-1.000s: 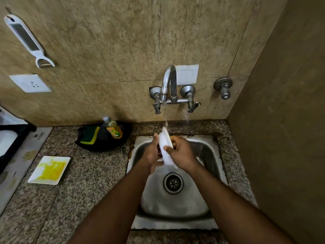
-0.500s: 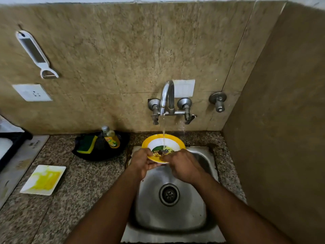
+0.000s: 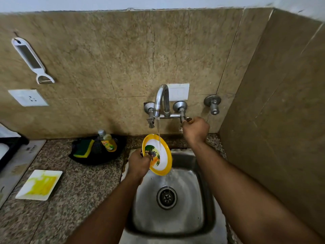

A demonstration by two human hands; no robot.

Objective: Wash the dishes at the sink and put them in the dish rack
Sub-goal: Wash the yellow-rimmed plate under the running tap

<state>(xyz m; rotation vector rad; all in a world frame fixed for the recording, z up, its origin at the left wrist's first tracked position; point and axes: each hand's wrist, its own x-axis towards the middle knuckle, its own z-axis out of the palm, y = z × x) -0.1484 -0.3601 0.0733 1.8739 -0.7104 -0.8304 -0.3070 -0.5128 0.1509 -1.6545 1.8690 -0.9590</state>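
Plate under running water, over the sink.
Your left hand (image 3: 139, 162) fingers pinch the plate (image 3: 159, 156) at its left rim, tilted; your right hand (image 3: 196, 129) fingers curl round the tap handle (image 3: 186, 119).

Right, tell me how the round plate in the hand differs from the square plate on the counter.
The round plate has a yellow rim and a printed picture; the square plate is plain white.
The round plate is tilted under the running water, gripped by the left hand; the square plate lies flat on the counter, untouched.
The round plate looks rinsed; the square plate carries a yellow smear.
Both have white faces.
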